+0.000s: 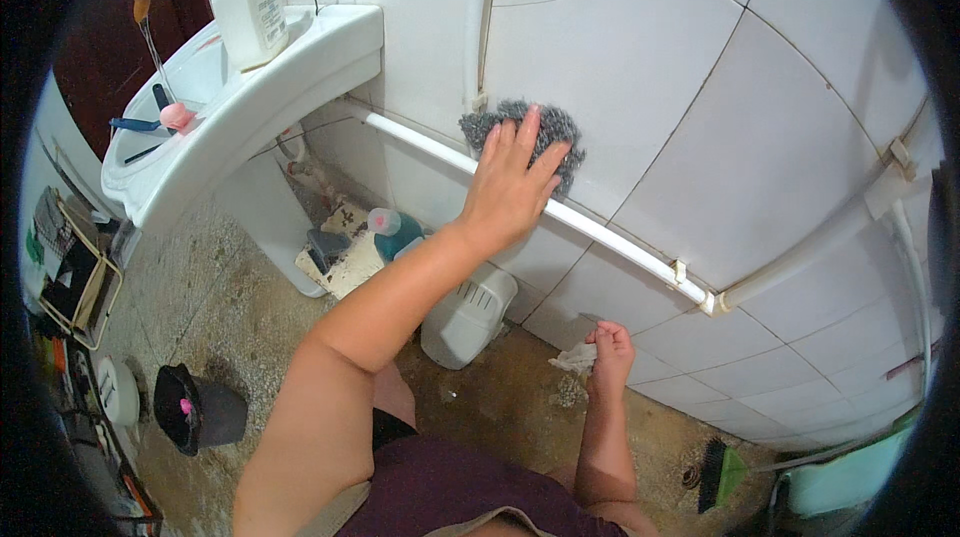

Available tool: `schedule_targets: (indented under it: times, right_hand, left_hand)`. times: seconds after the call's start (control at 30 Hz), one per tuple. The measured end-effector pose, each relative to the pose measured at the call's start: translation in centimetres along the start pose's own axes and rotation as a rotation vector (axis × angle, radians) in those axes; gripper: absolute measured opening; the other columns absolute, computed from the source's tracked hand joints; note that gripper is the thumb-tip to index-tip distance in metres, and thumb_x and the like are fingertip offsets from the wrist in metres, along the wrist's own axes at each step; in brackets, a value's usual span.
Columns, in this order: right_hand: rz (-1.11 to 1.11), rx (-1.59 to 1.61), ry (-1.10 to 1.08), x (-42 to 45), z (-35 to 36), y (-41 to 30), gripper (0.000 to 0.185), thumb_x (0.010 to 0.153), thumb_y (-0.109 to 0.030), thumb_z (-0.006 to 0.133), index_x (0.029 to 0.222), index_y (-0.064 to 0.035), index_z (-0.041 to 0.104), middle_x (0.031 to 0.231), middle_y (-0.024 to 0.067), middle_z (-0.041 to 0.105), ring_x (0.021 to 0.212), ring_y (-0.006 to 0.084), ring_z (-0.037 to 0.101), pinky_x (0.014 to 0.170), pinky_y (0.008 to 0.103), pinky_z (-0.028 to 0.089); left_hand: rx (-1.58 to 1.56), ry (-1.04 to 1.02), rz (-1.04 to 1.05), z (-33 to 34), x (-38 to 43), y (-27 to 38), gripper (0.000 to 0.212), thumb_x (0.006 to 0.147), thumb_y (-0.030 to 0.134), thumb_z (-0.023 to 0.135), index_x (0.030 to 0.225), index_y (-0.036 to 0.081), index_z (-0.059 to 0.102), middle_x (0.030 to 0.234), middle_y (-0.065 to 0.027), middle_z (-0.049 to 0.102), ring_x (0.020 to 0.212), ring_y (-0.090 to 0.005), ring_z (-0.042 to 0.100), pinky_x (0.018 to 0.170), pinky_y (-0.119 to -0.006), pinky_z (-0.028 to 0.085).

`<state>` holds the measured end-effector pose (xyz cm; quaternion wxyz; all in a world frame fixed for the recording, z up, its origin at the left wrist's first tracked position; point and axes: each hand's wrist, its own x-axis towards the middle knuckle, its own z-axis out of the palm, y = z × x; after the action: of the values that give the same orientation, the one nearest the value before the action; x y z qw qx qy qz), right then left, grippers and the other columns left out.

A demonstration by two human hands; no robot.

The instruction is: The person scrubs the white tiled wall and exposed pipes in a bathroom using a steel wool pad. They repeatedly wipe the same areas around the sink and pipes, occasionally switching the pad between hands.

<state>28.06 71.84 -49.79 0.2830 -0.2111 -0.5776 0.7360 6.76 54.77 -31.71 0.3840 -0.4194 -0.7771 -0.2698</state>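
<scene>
My left hand [510, 181] is spread flat over a fuzzy grey cloth [559, 136], pressing it against the white wall tiles [600, 64]. The cloth sits just above a white horizontal pipe [622, 238], and the wrist crosses in front of that pipe. Lower down and to the right, my right hand [613, 349] is closed around a crumpled whitish cloth or tissue [576, 359], away from the wall. Part of this whitish piece is hidden inside the fingers.
A washbasin [330, 49] holds a white pump bottle [250, 19]; water runs from its tap. Beneath stand a teal bottle [397, 233] and a pale plastic container [469, 319]. A black bucket [217, 409] is on the left floor, a green broom [726, 473] at right.
</scene>
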Motion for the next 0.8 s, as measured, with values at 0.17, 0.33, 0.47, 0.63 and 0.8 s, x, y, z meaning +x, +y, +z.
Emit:
schedule_targets:
  times: [0.17, 0.33, 0.47, 0.63, 0.8]
  right_hand:
    - [0.000, -0.009, 0.009, 0.0, -0.4, 0.2, 0.009, 0.090, -0.007, 0.058, 0.097, -0.0017, 0.059, 0.076, 0.0039, 0.061, 0.069, 0.0105, 0.056, 0.066, 0.0240, 0.044]
    - [0.079, -0.048, 0.010, -0.4, 0.7, -0.4, 0.006, 0.089, -0.006, 0.058, 0.094, -0.0021, 0.059, 0.075, 0.0035, 0.059, 0.070, 0.0115, 0.054, 0.069, 0.0248, 0.042]
    - [0.074, -0.040, 0.038, -0.3, 1.4, -1.2, 0.005, 0.089, -0.005, 0.057, 0.093, -0.0024, 0.059, 0.074, 0.0033, 0.059, 0.070, 0.0116, 0.054, 0.068, 0.0254, 0.042]
    - [0.068, -0.021, 0.036, -0.1, 1.4, -0.9, 0.006, 0.089, -0.005, 0.056, 0.093, -0.0020, 0.060, 0.074, 0.0029, 0.059, 0.069, 0.0114, 0.054, 0.068, 0.0250, 0.043]
    - [0.026, -0.024, 0.003, -0.3, 1.0, -0.8, 0.007, 0.089, -0.005, 0.057, 0.093, -0.0013, 0.060, 0.075, 0.0036, 0.060, 0.069, 0.0108, 0.055, 0.067, 0.0244, 0.043]
  left_hand:
    - [0.009, 0.323, 0.000, -2.1, 7.6, -0.3, 0.050, 0.088, 0.020, 0.059, 0.132, 0.005, 0.041, 0.140, -0.0341, 0.027, 0.123, -0.0509, 0.035, 0.103, -0.054, 0.030]
    - [-0.026, 0.546, 0.042, -4.4, 13.7, -0.2, 0.048, 0.090, 0.022, 0.058, 0.131, 0.004, 0.041, 0.136, -0.0332, 0.030, 0.118, -0.0521, 0.039, 0.100, -0.051, 0.036]
    - [-0.089, 0.415, -0.049, -3.2, 9.9, 0.9, 0.048, 0.087, 0.019, 0.061, 0.128, 0.002, 0.043, 0.140, -0.0336, 0.024, 0.119, -0.0529, 0.039, 0.100, -0.050, 0.037]
    - [-0.058, 0.319, 0.000, -1.4, 5.3, 0.5, 0.047, 0.084, 0.014, 0.065, 0.125, 0.001, 0.046, 0.140, -0.0344, 0.027, 0.120, -0.0498, 0.039, 0.101, -0.053, 0.034]
    - [0.103, 0.472, 0.045, -6.0, 13.9, -0.1, 0.042, 0.084, 0.019, 0.064, 0.123, 0.009, 0.053, 0.130, -0.0243, 0.042, 0.113, -0.0432, 0.042, 0.094, -0.050, 0.036]
